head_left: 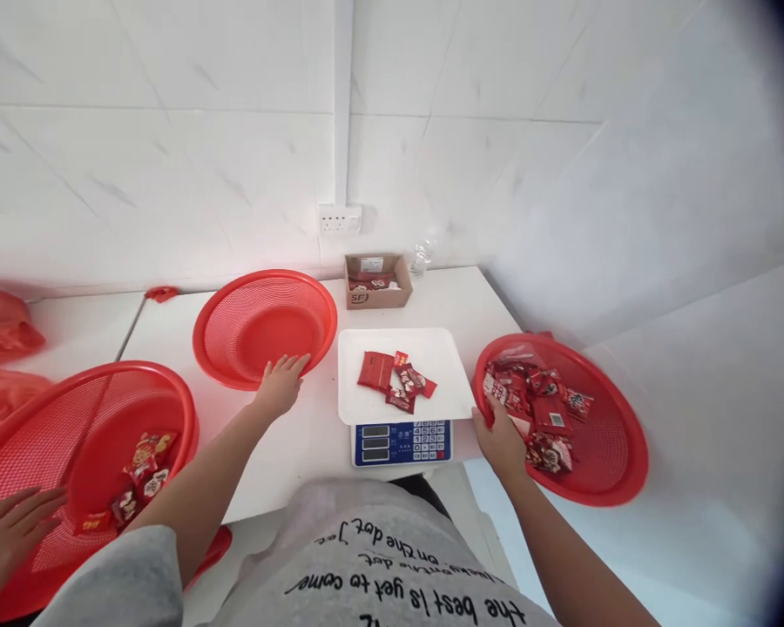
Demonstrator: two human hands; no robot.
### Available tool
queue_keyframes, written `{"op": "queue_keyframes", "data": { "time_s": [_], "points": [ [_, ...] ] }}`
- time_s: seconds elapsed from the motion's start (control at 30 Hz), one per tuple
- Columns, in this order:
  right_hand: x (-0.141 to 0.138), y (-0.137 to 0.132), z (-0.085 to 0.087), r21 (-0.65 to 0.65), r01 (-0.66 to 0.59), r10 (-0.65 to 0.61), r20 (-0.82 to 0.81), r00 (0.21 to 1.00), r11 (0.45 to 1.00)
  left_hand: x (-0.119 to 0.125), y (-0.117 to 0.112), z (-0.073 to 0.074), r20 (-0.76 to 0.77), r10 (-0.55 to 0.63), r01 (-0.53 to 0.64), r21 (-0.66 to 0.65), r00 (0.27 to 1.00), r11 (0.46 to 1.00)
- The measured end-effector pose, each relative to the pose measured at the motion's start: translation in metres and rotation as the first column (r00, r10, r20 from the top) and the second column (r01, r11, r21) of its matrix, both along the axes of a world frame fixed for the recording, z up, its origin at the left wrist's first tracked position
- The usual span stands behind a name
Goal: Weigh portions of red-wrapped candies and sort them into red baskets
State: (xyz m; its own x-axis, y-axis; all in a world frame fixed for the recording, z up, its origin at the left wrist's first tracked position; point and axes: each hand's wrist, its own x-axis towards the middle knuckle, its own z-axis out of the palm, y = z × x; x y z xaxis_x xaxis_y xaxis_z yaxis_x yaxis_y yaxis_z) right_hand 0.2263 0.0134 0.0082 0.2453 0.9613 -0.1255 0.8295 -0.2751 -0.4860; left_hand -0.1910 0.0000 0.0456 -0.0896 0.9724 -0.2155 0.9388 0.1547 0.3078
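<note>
My left hand [280,381] lies flat with fingers stretched out on the near rim of an empty red mesh basket [235,300]. My right hand [500,434] grips the left rim of another red basket [618,475] that holds several red snack packets [541,409]. Between them stands a blue scale [402,441] with a white tray [366,396] bearing a few red packets [395,376].
A third red basket [19,453] with a few packets sits at the lower left, and another person's hand [6,531] rests on its rim. A small cardboard box [377,283] and a clear bottle [422,255] stand by the wall under a socket [340,219]. Red bags [0,326] lie at far left.
</note>
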Motion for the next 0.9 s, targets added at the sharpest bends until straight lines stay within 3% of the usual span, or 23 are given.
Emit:
{"op": "queue_keyframes", "data": {
  "time_s": [0.07, 0.13, 0.2, 0.27, 0.4, 0.57, 0.9],
  "points": [
    [0.003, 0.001, -0.002, 0.064, -0.019, 0.021, -0.034, 0.999, 0.998, 0.018, 0.004, -0.002, -0.021, -0.002, 0.004, 0.1, 1.0, 0.995],
    [0.005, 0.003, -0.001, 0.191, -0.057, 0.068, -0.05, 0.996, 0.98, 0.045, 0.009, -0.003, 0.008, -0.088, 0.085, 0.173, 0.996, 0.981],
    [0.001, 0.006, 0.003, 0.309, -0.121, 0.139, -0.037, 0.99, 0.943, 0.075, 0.014, -0.004, 0.057, -0.222, 0.209, 0.172, 0.973, 0.963],
    [-0.01, 0.009, 0.01, 0.339, -0.221, 0.243, -0.024, 0.97, 0.914, 0.104, 0.019, -0.005, 0.097, -0.31, 0.299, 0.113, 0.946, 0.948],
    [-0.043, 0.018, 0.022, 0.125, -0.495, 0.504, -0.055, 0.862, 0.86, 0.141, 0.028, -0.006, 0.089, -0.312, 0.314, -0.018, 0.946, 0.949],
    [-0.065, 0.035, 0.028, -0.136, -0.609, 0.614, -0.002, 0.789, 0.782, 0.156, 0.036, -0.004, 0.024, -0.267, 0.268, -0.092, 0.963, 0.959],
    [-0.07, 0.069, 0.024, -0.056, -0.715, 0.711, -0.073, 0.699, 0.697, 0.169, 0.056, -0.006, 0.004, -0.214, 0.214, -0.051, 0.977, 0.976]
  ]
}}
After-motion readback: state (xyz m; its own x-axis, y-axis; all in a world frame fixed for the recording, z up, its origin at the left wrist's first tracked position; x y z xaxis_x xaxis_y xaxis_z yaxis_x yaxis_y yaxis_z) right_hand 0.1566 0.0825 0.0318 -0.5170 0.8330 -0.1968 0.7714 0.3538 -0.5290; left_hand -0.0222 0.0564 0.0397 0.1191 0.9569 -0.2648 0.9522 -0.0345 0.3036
